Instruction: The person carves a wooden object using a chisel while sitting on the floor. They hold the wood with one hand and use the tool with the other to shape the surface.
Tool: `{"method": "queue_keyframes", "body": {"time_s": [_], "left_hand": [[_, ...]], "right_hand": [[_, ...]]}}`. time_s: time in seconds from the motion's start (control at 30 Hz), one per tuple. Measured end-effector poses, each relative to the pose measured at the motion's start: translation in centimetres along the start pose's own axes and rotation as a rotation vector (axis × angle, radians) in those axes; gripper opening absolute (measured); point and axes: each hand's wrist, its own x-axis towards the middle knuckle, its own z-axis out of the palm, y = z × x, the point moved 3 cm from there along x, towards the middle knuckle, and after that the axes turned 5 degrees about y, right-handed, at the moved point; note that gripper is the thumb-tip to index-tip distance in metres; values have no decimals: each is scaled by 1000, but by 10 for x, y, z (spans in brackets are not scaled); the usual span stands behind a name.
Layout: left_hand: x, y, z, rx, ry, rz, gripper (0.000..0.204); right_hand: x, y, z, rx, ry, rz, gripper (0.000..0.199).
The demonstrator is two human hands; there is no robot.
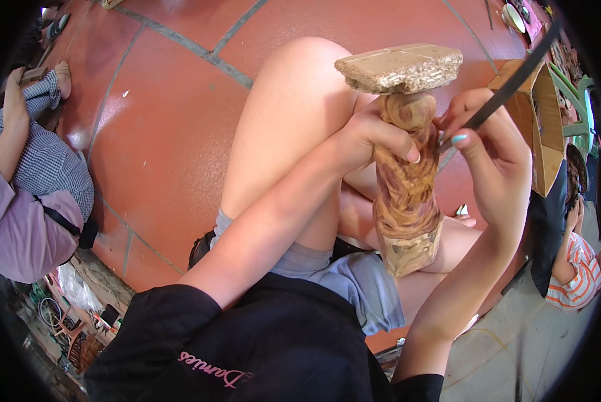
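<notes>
A carved wooden figure, reddish brown with swirling grain, is held above my lap. Its upper end meets a rough-edged piece of particle board; its lower end is paler, faceted wood. My left hand is wrapped round the figure just under the board, thumb lying across the front. In my right hand is a long, thin, dark flat tool, perhaps a file, pinched between thumb and fingers. The tool slants from the upper right down to the figure's right side, where its tip is close to or touching the wood.
My bare knee is raised over the red tiled floor. An open cardboard box stands at right beside a green plastic stool. One person sits at far left; another, in a striped top, is at far right.
</notes>
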Motion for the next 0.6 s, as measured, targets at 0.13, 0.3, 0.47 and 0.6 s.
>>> {"method": "queue_keyframes", "body": {"time_s": [0.13, 0.3, 0.47, 0.6], "left_hand": [[-4, 1, -7, 10, -49, 4, 61], [-2, 1, -2, 80, -53, 2, 58], [3, -6, 5, 176, -140, -26, 47], [8, -10, 15, 226, -246, -40, 44]], "right_hand": [[2, 5, 2, -47, 132, 7, 11], [-27, 14, -11, 147, 549, -80, 19], [-99, 32, -35, 137, 987, 6, 28], [-139, 40, -28, 291, 1130, 104, 25]]}}
